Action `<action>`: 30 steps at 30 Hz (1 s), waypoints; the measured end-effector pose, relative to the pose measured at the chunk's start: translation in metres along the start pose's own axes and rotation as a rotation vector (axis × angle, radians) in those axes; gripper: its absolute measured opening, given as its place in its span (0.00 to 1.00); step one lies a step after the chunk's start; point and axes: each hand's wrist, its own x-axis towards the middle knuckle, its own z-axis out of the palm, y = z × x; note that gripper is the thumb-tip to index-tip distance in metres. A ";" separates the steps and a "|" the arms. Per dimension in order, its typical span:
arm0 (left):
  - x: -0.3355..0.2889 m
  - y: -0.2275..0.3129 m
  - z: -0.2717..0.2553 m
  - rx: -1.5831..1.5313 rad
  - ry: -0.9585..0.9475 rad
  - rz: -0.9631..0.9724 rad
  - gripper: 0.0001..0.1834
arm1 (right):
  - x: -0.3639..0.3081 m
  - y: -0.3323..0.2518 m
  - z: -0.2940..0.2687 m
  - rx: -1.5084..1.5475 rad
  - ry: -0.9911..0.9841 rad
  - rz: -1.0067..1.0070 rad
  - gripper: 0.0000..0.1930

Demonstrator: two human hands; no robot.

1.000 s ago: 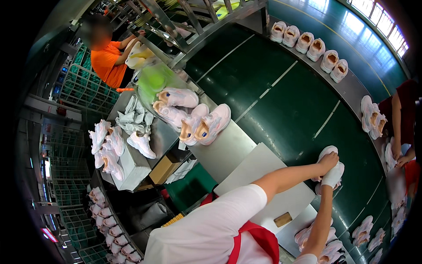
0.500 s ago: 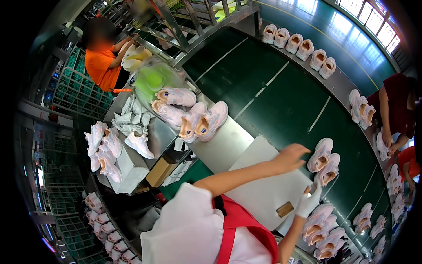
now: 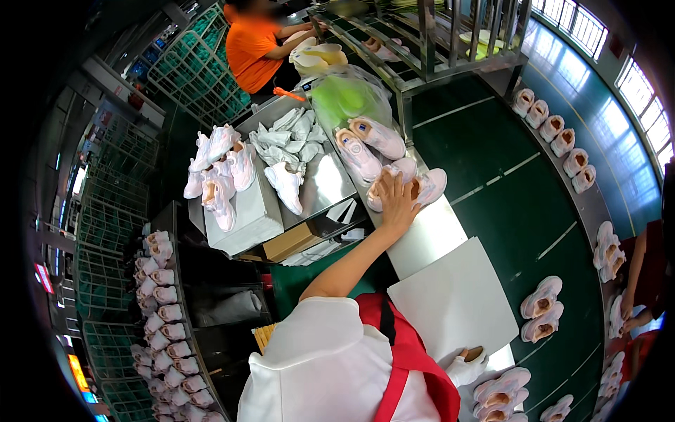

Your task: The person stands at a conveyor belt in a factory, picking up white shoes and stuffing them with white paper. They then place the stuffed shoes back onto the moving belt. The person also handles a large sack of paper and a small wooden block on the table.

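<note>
My bare left hand (image 3: 396, 204) reaches across to a pair of pale pink-white sneakers (image 3: 430, 188) on the metal ledge. Its fingers are spread over the nearer part of the pair, touching it, and partly hide the shoe openings. Just beyond stands another pair of the same sneakers (image 3: 378, 138). My right hand (image 3: 465, 369), in a white glove, is closed around a small brown block (image 3: 476, 353) at the lower corner of a grey-white board (image 3: 450, 295). Part of that hand is hidden behind my red apron.
Sneaker pairs (image 3: 543, 309) stand on the green conveyor (image 3: 506, 211) at right. More shoes sit on a white box (image 3: 246, 228) beside crumpled paper (image 3: 288, 137). A metal rack (image 3: 427, 42) rises at the far side. A co-worker in orange (image 3: 251, 56) works there; another person's hands show at right.
The view has turned left. My left hand has moved from beside the conveyor sneakers to the pair on the ledge. My gloved right hand has left the conveyor sneakers and come to the brown block.
</note>
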 end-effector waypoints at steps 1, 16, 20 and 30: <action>-0.001 -0.001 -0.002 0.024 -0.023 -0.016 0.29 | 0.000 -0.003 -0.001 -0.020 -0.004 -0.029 0.27; -0.010 -0.180 -0.180 -0.432 0.195 -0.305 0.25 | -0.001 -0.010 0.022 0.018 -0.058 -0.338 0.31; 0.026 -0.334 -0.261 -0.099 0.366 -0.229 0.23 | -0.010 -0.032 0.025 -0.067 -0.049 -0.284 0.30; 0.105 -0.589 -0.307 0.324 -0.038 -0.526 0.38 | -0.008 -0.035 0.058 -0.366 0.196 -0.412 0.29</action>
